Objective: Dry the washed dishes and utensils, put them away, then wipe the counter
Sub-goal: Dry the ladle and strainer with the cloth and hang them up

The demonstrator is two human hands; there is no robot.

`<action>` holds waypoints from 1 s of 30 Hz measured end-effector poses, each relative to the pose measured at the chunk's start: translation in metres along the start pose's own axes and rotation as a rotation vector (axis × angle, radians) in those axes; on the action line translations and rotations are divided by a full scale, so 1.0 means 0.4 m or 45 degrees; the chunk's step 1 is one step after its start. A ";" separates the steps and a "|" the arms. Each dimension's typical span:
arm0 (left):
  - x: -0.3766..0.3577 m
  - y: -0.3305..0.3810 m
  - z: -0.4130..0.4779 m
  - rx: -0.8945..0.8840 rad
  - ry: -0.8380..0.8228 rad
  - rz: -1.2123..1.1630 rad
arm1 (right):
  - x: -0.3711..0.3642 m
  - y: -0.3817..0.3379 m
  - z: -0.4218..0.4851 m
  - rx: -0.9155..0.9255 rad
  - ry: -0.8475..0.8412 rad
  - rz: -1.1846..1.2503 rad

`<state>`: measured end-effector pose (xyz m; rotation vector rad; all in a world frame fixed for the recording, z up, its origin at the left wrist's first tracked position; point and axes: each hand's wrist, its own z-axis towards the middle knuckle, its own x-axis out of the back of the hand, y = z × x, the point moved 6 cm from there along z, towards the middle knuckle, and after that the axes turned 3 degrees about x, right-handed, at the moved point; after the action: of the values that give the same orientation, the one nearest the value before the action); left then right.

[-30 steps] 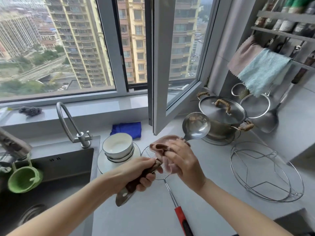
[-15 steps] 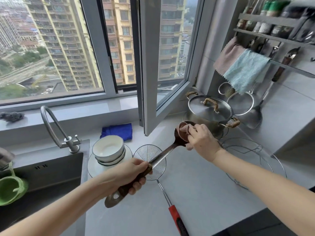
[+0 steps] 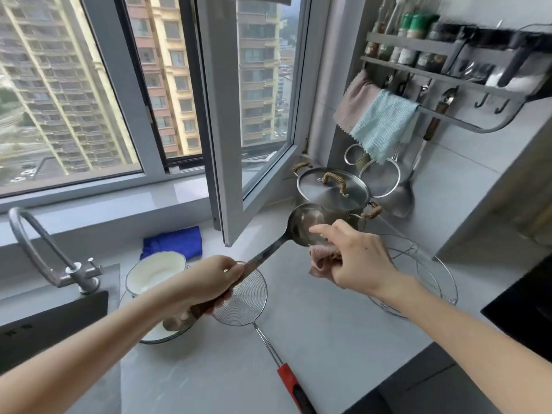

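Observation:
My left hand (image 3: 209, 282) grips the dark wooden handle of a steel ladle (image 3: 301, 225), which slants up to the right over the counter. The ladle's bowl is bare and faces me. My right hand (image 3: 358, 258) holds a bunched pinkish-brown cloth (image 3: 321, 258) just below the bowl, with the index finger stretched out over the bowl's rim. A wire skimmer (image 3: 242, 300) with a red handle lies on the grey counter (image 3: 328, 339) under the ladle. White bowls (image 3: 155, 273) are stacked on a plate beside the sink.
A lidded steel pot (image 3: 333, 189) stands in the back corner, a round wire rack (image 3: 418, 270) to its right front. Wall rack (image 3: 448, 85) holds towels, hooks, hanging strainers and a spatula. The open window sash (image 3: 227, 144) juts over the counter. Faucet (image 3: 44, 249) and sink at left; blue cloth (image 3: 173, 242) behind the bowls.
The cloth has come out of the ladle's bowl: my right hand has dropped below the bowl with it. The view has swung right, toward the wall rack.

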<state>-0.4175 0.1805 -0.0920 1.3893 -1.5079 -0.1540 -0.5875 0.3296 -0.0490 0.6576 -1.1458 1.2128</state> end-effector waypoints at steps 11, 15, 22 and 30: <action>-0.017 0.405 0.054 -0.491 -0.265 0.653 | 0.090 0.079 0.027 -0.042 -0.051 -0.041; 0.043 0.618 0.078 -0.785 0.281 1.209 | 0.170 0.215 -0.005 -0.373 0.054 0.107; -0.017 0.811 0.214 -0.856 0.166 -0.275 | 0.145 0.563 -0.091 -0.867 0.351 0.581; -0.242 0.891 0.409 -0.735 -0.030 -0.427 | 0.026 0.815 -0.173 -1.145 0.454 0.731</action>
<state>-0.7909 0.2875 0.0194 1.1500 -1.1110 -0.7548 -0.8740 0.4852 -0.1183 -0.5792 -1.4424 1.0528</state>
